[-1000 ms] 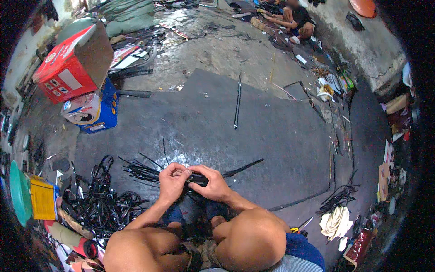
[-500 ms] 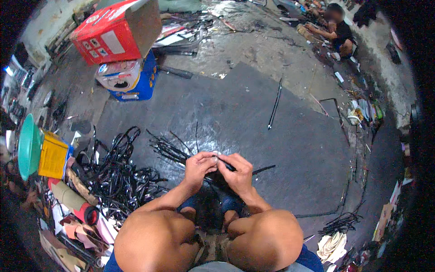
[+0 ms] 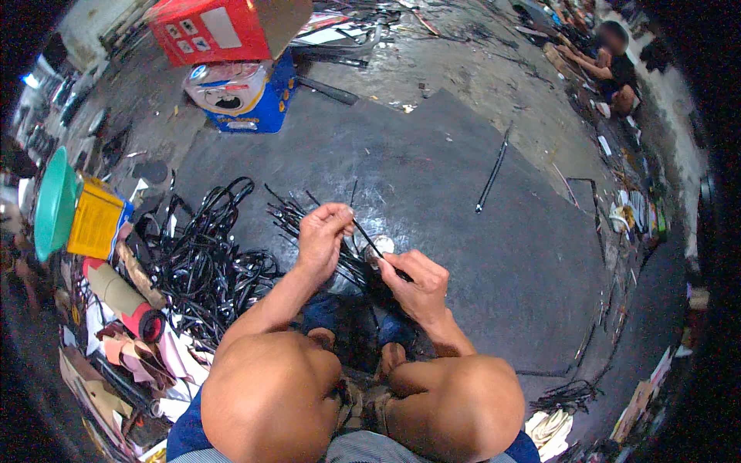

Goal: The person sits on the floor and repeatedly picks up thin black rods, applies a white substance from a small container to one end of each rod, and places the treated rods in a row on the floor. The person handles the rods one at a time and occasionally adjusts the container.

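A thin black strip (image 3: 367, 238) is stretched slantwise between my two hands. My left hand (image 3: 323, 238) pinches its upper end between thumb and fingertips. Lower and to the right, my right hand (image 3: 418, 284) is closed around the strip's other part; a dark piece shows by its fingers, too small to tell apart. Just behind the strip, a small round pale-topped thing (image 3: 380, 246) sits low between the hands. Several straight black strips (image 3: 285, 214) lie fanned on the dark mat (image 3: 494, 285) beyond my left hand.
To the left spreads a tangled heap of glossy black strips (image 3: 204, 258). Further left are a yellow container (image 3: 96, 220) and a green bowl (image 3: 55, 204). A red box (image 3: 208, 35) rests on a blue box (image 3: 279, 96). A black rod (image 3: 494, 171) lies right; another person (image 3: 617, 73) sits far right.
My hands have drawn apart, the left one up and away, the right one slightly right. The strip now shows stretched between them. The whole view has shifted a little.
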The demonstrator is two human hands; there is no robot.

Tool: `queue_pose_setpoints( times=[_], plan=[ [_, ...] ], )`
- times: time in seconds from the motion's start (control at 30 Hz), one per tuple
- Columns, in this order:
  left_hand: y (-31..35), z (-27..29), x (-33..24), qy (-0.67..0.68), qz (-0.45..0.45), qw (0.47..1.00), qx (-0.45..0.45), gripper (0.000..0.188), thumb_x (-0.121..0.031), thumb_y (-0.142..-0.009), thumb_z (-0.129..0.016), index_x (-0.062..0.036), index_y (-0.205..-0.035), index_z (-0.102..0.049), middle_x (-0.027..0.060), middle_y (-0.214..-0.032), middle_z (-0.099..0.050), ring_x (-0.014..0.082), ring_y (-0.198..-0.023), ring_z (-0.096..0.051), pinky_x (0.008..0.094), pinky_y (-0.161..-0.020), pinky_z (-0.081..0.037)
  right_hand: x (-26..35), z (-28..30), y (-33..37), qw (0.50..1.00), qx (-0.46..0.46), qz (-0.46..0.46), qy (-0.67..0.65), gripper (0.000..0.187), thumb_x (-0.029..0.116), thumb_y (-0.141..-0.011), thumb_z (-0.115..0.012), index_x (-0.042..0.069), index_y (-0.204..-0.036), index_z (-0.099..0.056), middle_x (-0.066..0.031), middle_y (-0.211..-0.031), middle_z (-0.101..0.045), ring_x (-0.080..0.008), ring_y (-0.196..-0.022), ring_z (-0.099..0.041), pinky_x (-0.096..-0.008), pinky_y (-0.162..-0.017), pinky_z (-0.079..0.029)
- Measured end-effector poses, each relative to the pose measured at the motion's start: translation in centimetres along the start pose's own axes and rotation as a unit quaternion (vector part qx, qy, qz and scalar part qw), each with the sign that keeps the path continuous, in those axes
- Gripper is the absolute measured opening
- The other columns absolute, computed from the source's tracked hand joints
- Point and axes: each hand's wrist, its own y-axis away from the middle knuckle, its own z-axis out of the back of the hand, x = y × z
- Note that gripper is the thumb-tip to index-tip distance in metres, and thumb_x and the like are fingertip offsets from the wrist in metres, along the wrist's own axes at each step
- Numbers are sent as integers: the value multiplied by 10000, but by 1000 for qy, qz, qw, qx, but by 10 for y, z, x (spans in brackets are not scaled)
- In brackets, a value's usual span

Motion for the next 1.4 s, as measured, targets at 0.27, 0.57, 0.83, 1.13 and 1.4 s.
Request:
queue_pose_setpoints(
  times=[0.27,0.57,0.83,1.13,1.4],
  plan=[
    [-43,57,-40,5,-14,993,-117,51,-63,-916,-692,-20,-934,-669,40,-808,-649,119,-687,-590,249,-632,-480,2,39,51,994,50,-102,3,117,72,-802,-806,47,-909,-765,-96,-803,-731,-219,-661,-696,-322,-606,-545],
    [-76,150,-29,-88,16,964,-250,130,-108,-883,-749,-32,-860,-646,27,-715,-630,106,-584,-561,227,-516,-419,-15,90,142,978,135,-161,11,138,118,-781,-834,44,-879,-771,-109,-741,-712,-230,-611,-674,-337,-551,-518],
    [-81,182,27,-119,59,948,-289,134,-76,-876,-749,3,-836,-648,61,-690,-623,117,-536,-543,250,-473,-418,-25,110,164,931,202,-303,7,124,108,-906,-702,-4,-949,-735,-178,-822,-685,-336,-741,-670,-410,-679,-522],
    [-91,204,34,-252,100,921,-280,169,-112,-867,-773,-5,-806,-657,76,-714,-661,124,-529,-575,242,-474,-460,-137,96,165,884,305,-332,121,324,327,-903,-695,13,-824,-693,-216,-850,-694,-409,-815,-674,-489,-729,-520],
    [-67,180,20,-370,6,898,-240,312,-219,-854,-797,-27,-1076,-692,47,-817,-682,125,-601,-615,262,-534,-484,-313,68,41,852,-79,-479,195,344,353,-856,-704,25,-957,-711,-165,-996,-713,-348,-974,-679,-456,-853,-521]
  ],
)
